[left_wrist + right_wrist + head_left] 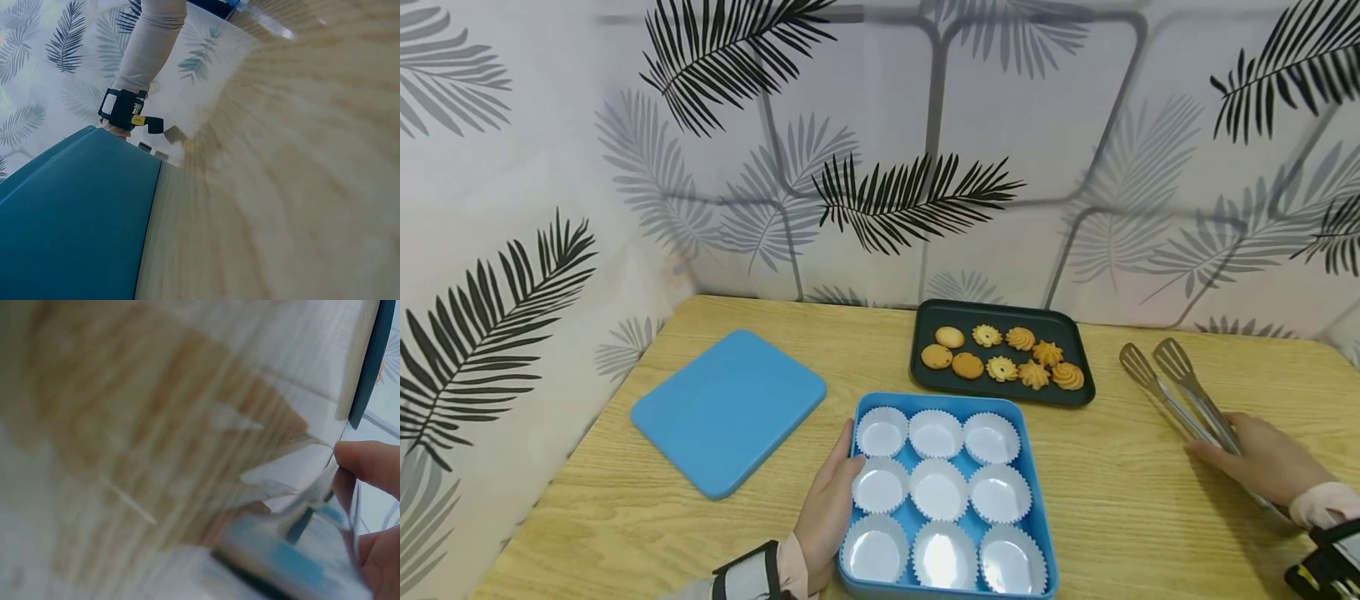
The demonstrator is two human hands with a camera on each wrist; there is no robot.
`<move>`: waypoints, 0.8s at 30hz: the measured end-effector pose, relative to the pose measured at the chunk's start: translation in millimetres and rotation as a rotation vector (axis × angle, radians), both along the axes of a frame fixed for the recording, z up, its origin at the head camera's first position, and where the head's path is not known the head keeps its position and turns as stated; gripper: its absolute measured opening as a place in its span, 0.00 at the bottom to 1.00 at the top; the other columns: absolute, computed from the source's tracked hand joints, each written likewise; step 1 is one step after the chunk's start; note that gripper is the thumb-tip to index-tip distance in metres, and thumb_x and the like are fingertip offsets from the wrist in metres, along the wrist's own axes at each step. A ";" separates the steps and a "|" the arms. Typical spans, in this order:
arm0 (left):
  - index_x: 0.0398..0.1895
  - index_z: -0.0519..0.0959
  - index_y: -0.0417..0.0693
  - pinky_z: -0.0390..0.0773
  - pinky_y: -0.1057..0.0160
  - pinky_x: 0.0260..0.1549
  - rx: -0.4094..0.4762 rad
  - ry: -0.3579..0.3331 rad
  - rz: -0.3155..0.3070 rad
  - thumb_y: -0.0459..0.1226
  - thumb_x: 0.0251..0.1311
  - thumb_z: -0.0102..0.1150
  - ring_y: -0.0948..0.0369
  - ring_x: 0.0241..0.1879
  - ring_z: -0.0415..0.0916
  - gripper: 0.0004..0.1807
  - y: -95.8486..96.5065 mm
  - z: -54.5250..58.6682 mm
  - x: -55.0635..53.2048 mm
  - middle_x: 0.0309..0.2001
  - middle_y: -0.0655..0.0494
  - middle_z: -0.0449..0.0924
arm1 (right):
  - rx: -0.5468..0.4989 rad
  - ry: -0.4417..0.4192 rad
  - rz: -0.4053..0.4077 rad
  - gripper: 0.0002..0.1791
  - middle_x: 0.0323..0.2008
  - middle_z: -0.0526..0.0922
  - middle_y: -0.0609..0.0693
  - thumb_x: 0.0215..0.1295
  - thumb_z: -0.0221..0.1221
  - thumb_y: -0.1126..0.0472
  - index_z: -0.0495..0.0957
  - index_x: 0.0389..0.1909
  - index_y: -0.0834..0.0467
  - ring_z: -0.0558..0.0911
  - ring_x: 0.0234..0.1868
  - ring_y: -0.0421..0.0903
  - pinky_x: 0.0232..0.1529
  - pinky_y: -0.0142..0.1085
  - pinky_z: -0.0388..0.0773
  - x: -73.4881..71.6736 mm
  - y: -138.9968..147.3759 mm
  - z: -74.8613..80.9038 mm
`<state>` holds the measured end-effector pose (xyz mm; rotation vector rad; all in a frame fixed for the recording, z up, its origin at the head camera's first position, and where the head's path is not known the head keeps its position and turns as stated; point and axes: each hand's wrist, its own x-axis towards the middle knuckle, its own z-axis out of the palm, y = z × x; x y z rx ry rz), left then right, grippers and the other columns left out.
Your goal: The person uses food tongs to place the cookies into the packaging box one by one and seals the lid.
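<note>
Head view: metal tongs are at the right side of the desk, right grip clasping their arms, slotted ends apart. Judged light, springy, smooth; hold best taken mid-arm. Left grip rests along the left wall of a blue box, fingers straight; the white cups inside look flimsy. Beyond, a dark tray bears biscuits, likely crumbly. Blue panel lies left. Box's raised wall stands between tongs and cups

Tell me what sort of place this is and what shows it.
Probably an indoor, staged tabletop workspace, though the wider room isn't shown: a wood-grain table stands before a leaf-print backdrop, with a blue box on it.
</note>
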<state>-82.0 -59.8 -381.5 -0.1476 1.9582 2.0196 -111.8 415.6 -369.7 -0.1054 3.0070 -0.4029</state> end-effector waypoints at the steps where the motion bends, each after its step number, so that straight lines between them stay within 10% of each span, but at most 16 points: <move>1: 0.78 0.42 0.51 0.35 0.38 0.70 -0.003 -0.002 -0.001 0.40 0.74 0.33 0.47 0.76 0.31 0.32 0.0 -0.1 -0.1 0.78 0.49 0.37 | -0.015 0.015 0.008 0.36 0.27 0.77 0.60 0.72 0.54 0.49 0.66 0.48 0.86 0.75 0.27 0.50 0.27 0.43 0.74 0.3 -0.4 0.0; 7: 0.78 0.42 0.51 0.35 0.39 0.71 -0.011 0.004 0.003 0.40 0.74 0.33 0.47 0.76 0.31 0.32 -0.1 -0.6 -0.1 0.78 0.49 0.38 | -0.071 0.073 0.038 0.23 0.23 0.74 0.52 0.73 0.52 0.57 0.70 0.42 0.79 0.72 0.24 0.45 0.23 0.36 0.69 -1.7 -1.0 1.0; 17: 0.78 0.41 0.50 0.35 0.39 0.71 0.007 0.013 -0.013 0.40 0.74 0.33 0.48 0.76 0.30 0.32 -0.7 -2.1 -1.1 0.78 0.49 0.37 | -0.034 0.082 0.036 0.34 0.40 0.75 0.79 0.75 0.50 0.53 0.62 0.55 0.86 0.77 0.39 0.69 0.36 0.59 0.75 -12.5 -13.6 24.4; 24: 0.78 0.41 0.51 0.34 0.39 0.71 0.012 0.007 -0.016 0.40 0.74 0.33 0.48 0.76 0.30 0.32 -0.6 -2.4 -2.2 0.78 0.50 0.37 | -0.002 0.093 0.081 0.37 0.39 0.77 0.72 0.74 0.50 0.49 0.62 0.59 0.83 0.77 0.37 0.62 0.34 0.53 0.73 -32.4 -40.4 47.1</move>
